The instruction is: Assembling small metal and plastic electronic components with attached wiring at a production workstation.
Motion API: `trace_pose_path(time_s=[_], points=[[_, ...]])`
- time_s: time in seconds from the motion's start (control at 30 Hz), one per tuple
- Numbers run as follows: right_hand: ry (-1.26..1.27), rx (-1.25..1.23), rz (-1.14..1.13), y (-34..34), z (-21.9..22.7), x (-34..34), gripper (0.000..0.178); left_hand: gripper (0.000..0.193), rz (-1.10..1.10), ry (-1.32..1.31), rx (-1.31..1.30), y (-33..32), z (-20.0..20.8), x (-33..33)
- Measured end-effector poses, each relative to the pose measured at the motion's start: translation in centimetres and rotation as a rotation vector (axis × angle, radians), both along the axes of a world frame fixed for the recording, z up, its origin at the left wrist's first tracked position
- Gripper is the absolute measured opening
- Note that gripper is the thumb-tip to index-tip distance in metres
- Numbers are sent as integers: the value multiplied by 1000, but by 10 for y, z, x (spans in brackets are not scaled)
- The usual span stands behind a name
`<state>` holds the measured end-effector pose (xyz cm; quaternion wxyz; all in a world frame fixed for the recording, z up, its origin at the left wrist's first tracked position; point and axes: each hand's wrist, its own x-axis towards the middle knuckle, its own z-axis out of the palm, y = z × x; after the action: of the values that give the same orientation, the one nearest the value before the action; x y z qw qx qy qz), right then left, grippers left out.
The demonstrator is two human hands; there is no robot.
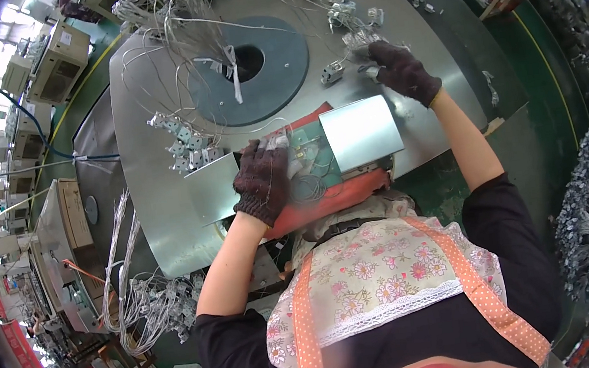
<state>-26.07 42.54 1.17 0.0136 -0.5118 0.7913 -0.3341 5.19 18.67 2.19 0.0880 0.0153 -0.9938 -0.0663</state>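
Observation:
In front of me lies a work fixture with a green centre (313,146), a shiny metal plate (218,188) on its left, a box-shaped metal cover (362,135) on its right and red padding (333,203) along its near edge. My left hand (263,178), in a dark knit glove with pale fingertips, lies over the fixture's left part with fingers bent together; what they hold is hidden. A coiled thin grey wire (306,188) lies beside it. My right hand (402,71), gloved too, reaches past the cover with thumb and fingers apart, next to small metal parts (363,37).
A grey ring (286,82) with a dark central hole sits on the metal table (176,235). Bundled grey wires (174,15) spread at the far side. Metal clips (190,145) cluster on the left; a single clip (331,72) lies near my right hand. More wire bundles (158,300) hang at left.

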Motion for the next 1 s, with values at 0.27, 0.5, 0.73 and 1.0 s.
trace_pose_path(time_s=[0.27, 0.5, 0.73, 1.0], points=[[-343, -228, 131, -12, -16, 26, 29, 58, 6, -9, -21, 4, 4, -2], [-278, 132, -21, -17, -55, -5, 38, 59, -14, -6, 2, 3, 3, -4], [-141, -153, -166, 0, -27, 37, 42, 61, 22, -57, -18, 4, 8, 1], [69, 88, 115, -17, -22, -1, 50, 59, -17, 12, 7, 2, 9, -3]])
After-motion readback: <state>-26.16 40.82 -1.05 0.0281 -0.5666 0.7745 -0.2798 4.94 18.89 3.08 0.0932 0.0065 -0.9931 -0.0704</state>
